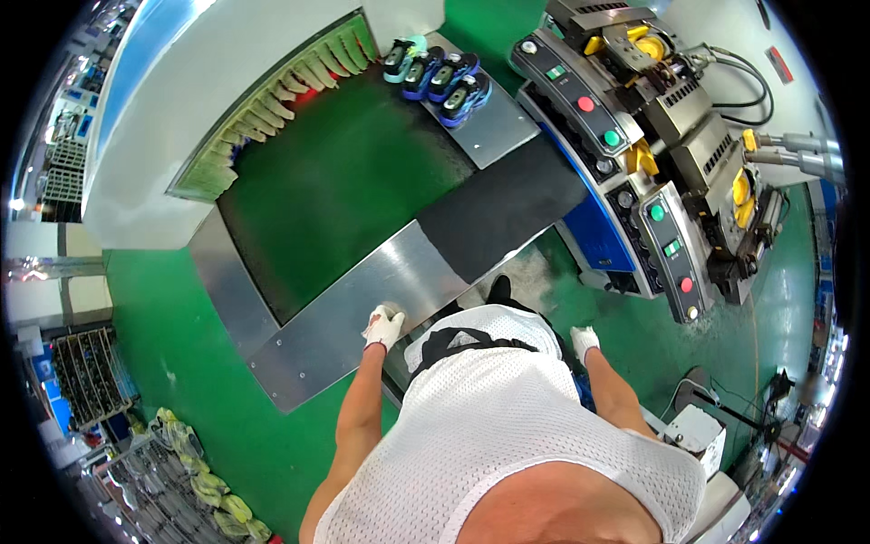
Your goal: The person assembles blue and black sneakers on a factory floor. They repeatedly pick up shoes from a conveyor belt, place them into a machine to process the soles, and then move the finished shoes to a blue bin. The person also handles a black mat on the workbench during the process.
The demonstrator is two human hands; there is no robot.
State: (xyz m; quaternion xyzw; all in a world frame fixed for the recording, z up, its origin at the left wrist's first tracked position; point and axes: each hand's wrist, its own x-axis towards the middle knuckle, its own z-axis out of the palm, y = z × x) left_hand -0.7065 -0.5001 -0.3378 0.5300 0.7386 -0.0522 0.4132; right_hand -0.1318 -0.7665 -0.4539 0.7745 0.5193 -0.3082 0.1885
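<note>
My left hand point(384, 326), in a white glove, rests at the near edge of a bare metal ledge point(349, 304). Its fingers look loosely bent and apart, and nothing shows in them. Out to my right side, my right hand point(584, 341) hangs above the floor in a white glove. Its fingers are curled in, with no object visible in them. Beyond the ledge lies a dark green conveyor belt point(349, 177). At its far right, several blue and black shoes point(464, 100) and a teal one point(401, 60) stand on a metal side plate point(501, 136).
A black mat point(503, 213) covers the ledge's right part. A machine with button panels point(672, 245) and yellow pads point(743, 195) stands on the right. Strip curtains point(290, 91) hang across a white housing point(145, 181). Racks point(91, 372) stand at left, with yellow-wrapped items point(208, 490) below.
</note>
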